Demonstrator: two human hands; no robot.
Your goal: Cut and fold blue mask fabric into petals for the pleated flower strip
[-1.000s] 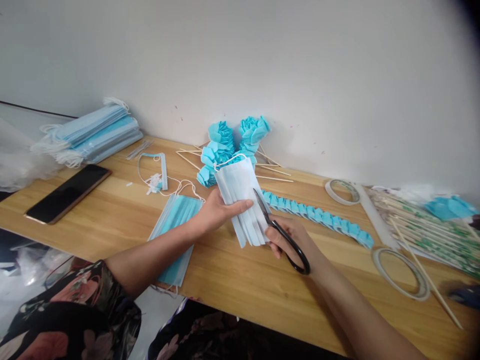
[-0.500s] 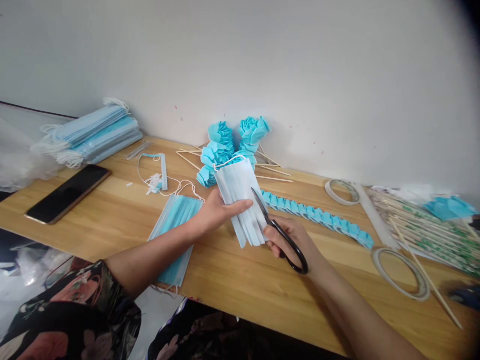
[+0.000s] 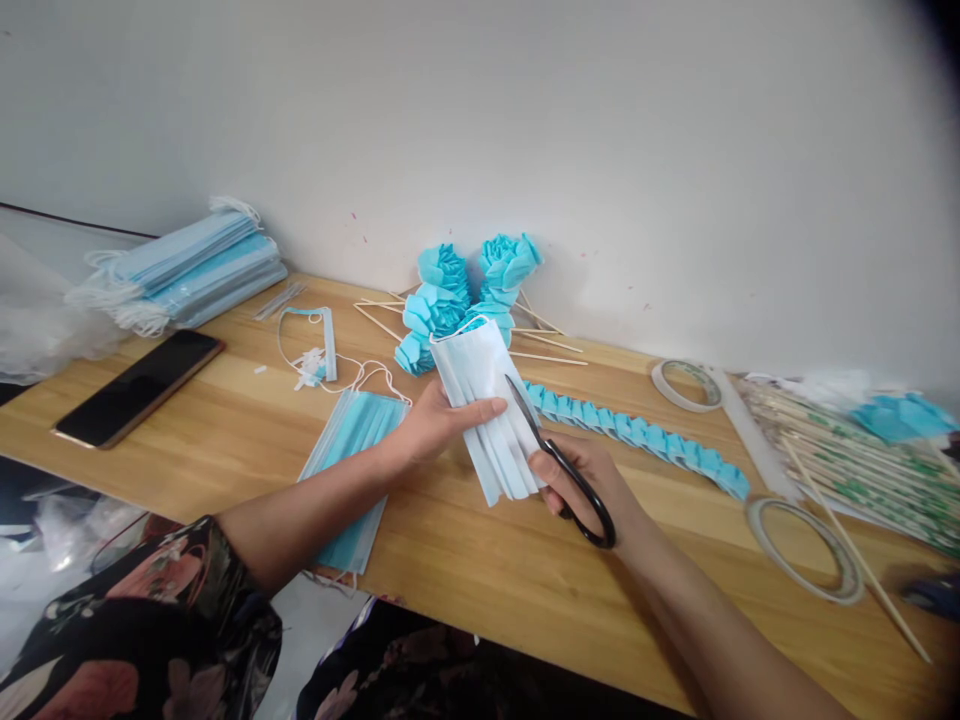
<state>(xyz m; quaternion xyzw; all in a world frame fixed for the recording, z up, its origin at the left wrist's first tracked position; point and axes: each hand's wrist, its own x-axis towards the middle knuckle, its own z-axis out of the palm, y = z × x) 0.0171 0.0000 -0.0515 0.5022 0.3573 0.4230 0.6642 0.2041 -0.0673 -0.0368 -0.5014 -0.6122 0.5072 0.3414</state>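
My left hand (image 3: 435,420) grips a white pleated face mask (image 3: 484,395), holding it up over the wooden table (image 3: 487,560), thumb laid across its front. My right hand (image 3: 581,480) is closed on black-handled scissors (image 3: 559,465), whose blades lie against the mask's right edge, pointing up and left. Behind the mask stand folded blue mask flowers (image 3: 469,285) on thin sticks. A long pleated blue strip (image 3: 637,435) runs along the table to the right of the scissors.
A blue mask (image 3: 349,455) lies under my left forearm. A stack of masks (image 3: 187,265) and a phone (image 3: 139,385) are at the left. Two tape rolls (image 3: 799,545) and packs of wooden sticks (image 3: 862,460) lie at the right. A white wall bounds the table's far edge.
Hardly anything has shifted. The scissors have moved slightly along the mask's right edge, and the mask has tipped a little in my left hand.
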